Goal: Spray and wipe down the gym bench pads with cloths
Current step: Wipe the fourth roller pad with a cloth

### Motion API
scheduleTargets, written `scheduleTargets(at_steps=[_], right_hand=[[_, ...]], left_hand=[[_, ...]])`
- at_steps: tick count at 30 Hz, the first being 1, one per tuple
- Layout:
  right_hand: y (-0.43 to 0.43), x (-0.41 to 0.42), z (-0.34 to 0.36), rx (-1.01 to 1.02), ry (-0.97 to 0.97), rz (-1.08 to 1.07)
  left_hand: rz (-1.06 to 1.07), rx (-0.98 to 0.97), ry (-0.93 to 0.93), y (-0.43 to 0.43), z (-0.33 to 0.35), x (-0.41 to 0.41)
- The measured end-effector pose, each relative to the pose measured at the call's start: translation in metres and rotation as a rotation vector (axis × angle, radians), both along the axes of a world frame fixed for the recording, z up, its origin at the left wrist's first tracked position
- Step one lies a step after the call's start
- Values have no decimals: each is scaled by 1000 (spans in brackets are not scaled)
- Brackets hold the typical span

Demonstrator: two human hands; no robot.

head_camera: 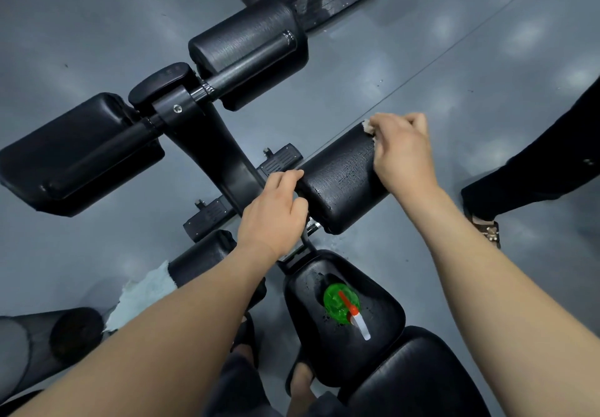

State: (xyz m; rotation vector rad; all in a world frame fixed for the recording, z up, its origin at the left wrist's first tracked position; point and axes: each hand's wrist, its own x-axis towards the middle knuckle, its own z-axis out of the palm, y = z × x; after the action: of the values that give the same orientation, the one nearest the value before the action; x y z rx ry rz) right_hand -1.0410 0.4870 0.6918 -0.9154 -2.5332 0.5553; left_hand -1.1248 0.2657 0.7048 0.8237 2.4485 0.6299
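Standing on the seat pad (380, 290) is a green spray bottle (341, 301); a white towel (146, 293) drapes the lower left roller (201, 254). Left hand (272, 213) grips the inner end of the right roller pad (341, 183); right hand (402, 152) clutches a cloth (368, 126) against its far end.

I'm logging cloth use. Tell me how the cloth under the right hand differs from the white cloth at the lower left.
The beige cloth under the right hand is bunched and mostly hidden, only a tip showing; the white cloth lies spread out in plain view. The beige cloth is gripped and pressed on the roller pad; the white cloth is held by no hand. Both rest against black pads.
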Motion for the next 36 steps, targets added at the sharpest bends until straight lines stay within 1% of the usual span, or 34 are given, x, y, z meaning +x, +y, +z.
scheduleTargets(at_steps=[1, 5, 8, 9, 11, 14, 16, 19, 25, 28, 30, 32, 34, 36], right_hand=[[-11, -1, 1, 4, -2, 44], [-55, 13, -1, 10, -1, 343], [-52, 24, 0, 66, -20, 443], [-42, 25, -2, 89, -37, 430], [-17, 23, -4, 99, -48, 324], [8, 12, -3, 27, -32, 138], [7, 5, -2, -12, -38, 76], [0, 9, -5, -30, 8, 34], [0, 37, -16, -96, 119, 27], [-18, 37, -13, -120, 154, 15], [-44, 34, -10, -89, 173, 128], [-74, 36, -10, -57, 167, 291], [-97, 45, -11, -41, 119, 411], [-102, 57, -11, -8, 66, 486]], left_hand=[[0, -1, -4, 0, 0, 0], [-10, -1, 2, 1, 0, 0], [-11, 3, 2, 0, 0, -1], [-13, 4, 3, -1, 0, -1], [-14, 7, 3, -1, 0, -1], [-15, 12, 1, -1, 1, -1], [-16, 12, -1, -1, 1, -1], [-19, 21, 6, -2, -1, 0], [-26, -1, 30, -1, -4, -1], [-20, 2, 18, -1, -2, -1], [-17, 2, 14, -1, -1, -1], [-15, -2, 18, -1, -1, -1], [-17, -1, 20, -1, -2, -1], [-22, 8, 20, -1, -2, -1]])
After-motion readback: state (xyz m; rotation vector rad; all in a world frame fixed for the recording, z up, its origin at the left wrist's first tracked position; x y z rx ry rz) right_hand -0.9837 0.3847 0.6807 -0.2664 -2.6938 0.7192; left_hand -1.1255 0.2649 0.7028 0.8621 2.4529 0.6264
